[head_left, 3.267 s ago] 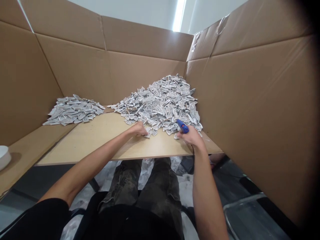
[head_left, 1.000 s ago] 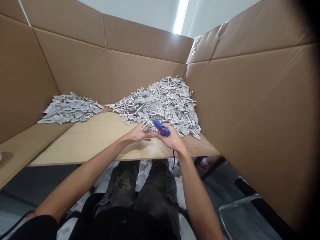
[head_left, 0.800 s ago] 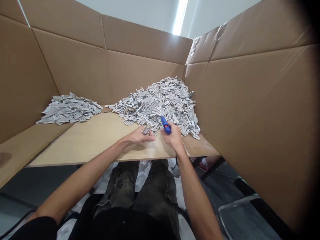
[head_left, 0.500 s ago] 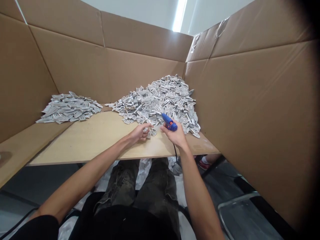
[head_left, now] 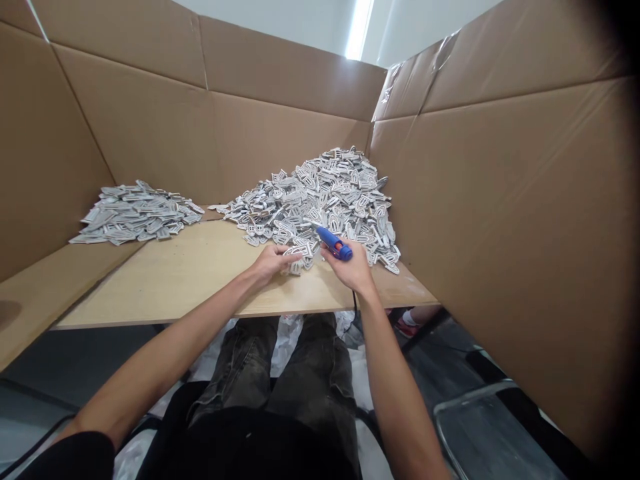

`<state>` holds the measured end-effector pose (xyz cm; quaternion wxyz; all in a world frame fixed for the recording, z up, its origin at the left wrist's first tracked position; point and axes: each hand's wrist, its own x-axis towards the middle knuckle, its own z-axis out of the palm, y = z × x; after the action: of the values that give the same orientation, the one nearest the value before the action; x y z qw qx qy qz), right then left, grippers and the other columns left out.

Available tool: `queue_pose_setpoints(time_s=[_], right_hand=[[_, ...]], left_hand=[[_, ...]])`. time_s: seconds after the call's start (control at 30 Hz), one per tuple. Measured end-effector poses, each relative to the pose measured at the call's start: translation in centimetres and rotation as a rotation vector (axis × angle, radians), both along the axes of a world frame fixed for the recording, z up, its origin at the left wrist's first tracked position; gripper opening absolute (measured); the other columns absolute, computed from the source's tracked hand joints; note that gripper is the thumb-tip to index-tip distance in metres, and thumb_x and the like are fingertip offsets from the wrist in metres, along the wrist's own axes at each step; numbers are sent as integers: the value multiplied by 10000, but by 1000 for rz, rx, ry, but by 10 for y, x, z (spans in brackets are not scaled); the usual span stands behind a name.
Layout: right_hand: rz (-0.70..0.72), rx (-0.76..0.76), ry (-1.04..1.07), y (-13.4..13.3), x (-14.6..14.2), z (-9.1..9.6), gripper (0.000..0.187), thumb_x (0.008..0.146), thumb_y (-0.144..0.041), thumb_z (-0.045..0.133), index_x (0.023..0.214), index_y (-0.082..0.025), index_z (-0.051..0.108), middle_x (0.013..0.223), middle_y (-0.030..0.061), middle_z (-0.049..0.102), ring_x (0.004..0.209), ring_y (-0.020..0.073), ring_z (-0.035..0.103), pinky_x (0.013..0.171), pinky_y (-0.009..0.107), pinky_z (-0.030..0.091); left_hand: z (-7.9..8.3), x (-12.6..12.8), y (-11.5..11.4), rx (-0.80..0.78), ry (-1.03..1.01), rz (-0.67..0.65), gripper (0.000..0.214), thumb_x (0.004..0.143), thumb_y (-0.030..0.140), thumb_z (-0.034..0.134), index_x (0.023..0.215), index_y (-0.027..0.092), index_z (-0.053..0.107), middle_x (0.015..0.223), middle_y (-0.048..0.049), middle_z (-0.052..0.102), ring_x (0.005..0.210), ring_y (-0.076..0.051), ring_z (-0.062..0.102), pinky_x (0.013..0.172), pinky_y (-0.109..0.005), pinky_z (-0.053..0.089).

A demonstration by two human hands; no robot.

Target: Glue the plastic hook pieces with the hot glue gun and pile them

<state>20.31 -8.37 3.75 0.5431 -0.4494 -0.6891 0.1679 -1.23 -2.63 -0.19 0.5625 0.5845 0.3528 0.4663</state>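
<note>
My right hand (head_left: 351, 261) is wrapped around the handle of a blue hot glue gun (head_left: 333, 243). Its narrow tip points forward and left over the pieces, and a black cord (head_left: 355, 303) hangs below the hand. My left hand (head_left: 271, 262) pinches a small flat grey-white slotted piece (head_left: 296, 252) between thumb and fingers, just left of the glue gun. Right behind both hands rises a large pile of similar pieces (head_left: 340, 190), some lying flat at its front edge close to my fingers.
A smaller pile of grey-white pieces (head_left: 140, 212) lies at the left. Tall cardboard walls (head_left: 290, 117) enclose the wooden tabletop (head_left: 185, 273) at the back and sides. Beyond the table's front edge are my legs, a stool (head_left: 490, 427) and another person's shoe (head_left: 407, 327).
My left hand has shifted slightly up and left, and the slotted piece shows more clearly in it. The glue gun has moved a little left, its tip now farther over the pieces.
</note>
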Motion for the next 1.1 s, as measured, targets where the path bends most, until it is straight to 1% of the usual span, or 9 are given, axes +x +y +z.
queue_pose_setpoints(time_s=[0.17,0.3,0.37,0.47,0.57,0.67,0.83,1.0,1.1], right_hand=[[-2,23,-48,0,-3,0,269,831,-432,733,903,-175,767,841,53,759,750,228,667,757,351,517],[5,18,-36,1,-2,-1,290,830,-440,729,928,-170,766,870,64,765,783,241,674,772,357,515],[11,16,-34,0,-2,-1,294,832,-442,726,937,-170,763,893,67,767,797,242,674,779,356,512],[20,4,-71,0,-3,-1,270,839,-432,718,926,-179,755,877,56,752,786,231,659,773,344,502],[35,-5,-132,0,-6,-2,228,842,-415,708,875,-191,735,820,38,715,765,223,638,745,330,483],[51,-9,-142,0,-9,-1,207,838,-399,702,876,-197,728,822,33,709,773,226,638,746,326,475],[32,22,-167,0,-14,-3,215,861,-419,682,834,-206,688,771,14,655,729,201,575,714,311,440],[4,57,-163,-1,-20,-8,192,893,-398,640,852,-213,672,759,11,654,705,198,564,711,315,426],[-26,76,-170,-1,-24,-10,187,900,-393,622,867,-217,673,760,13,657,709,201,573,728,315,432]], left_hand=[[-1,2,-2,-20,-97,-56,352,616,275,931,863,120,734,722,-44,692,548,-94,552,554,-233,419],[3,1,-9,-43,-43,-45,340,696,204,846,1010,115,750,806,-98,763,563,-123,619,606,-271,504],[7,0,-12,-64,-46,-53,312,707,156,810,1010,103,758,818,-112,769,624,-153,679,654,-292,542],[11,-1,-15,-104,-90,-93,299,698,92,767,997,89,750,730,-74,726,644,-166,703,647,-275,543],[11,0,-17,-117,-137,-128,238,735,104,764,952,110,666,720,-54,700,658,-178,727,670,-287,577],[7,1,-18,-84,-160,-113,344,776,131,782,1009,176,533,800,-42,707,745,-224,772,700,-356,632],[2,2,-18,-40,-174,-184,607,799,136,799,1279,239,442,807,17,679,808,-254,796,721,-383,646],[0,4,-16,-84,-178,-285,599,792,106,784,1320,156,506,974,-108,755,885,-264,793,792,-392,630],[1,4,-17,-47,-136,-306,587,775,88,786,1312,131,552,986,-122,763,872,-240,781,826,-390,623]])
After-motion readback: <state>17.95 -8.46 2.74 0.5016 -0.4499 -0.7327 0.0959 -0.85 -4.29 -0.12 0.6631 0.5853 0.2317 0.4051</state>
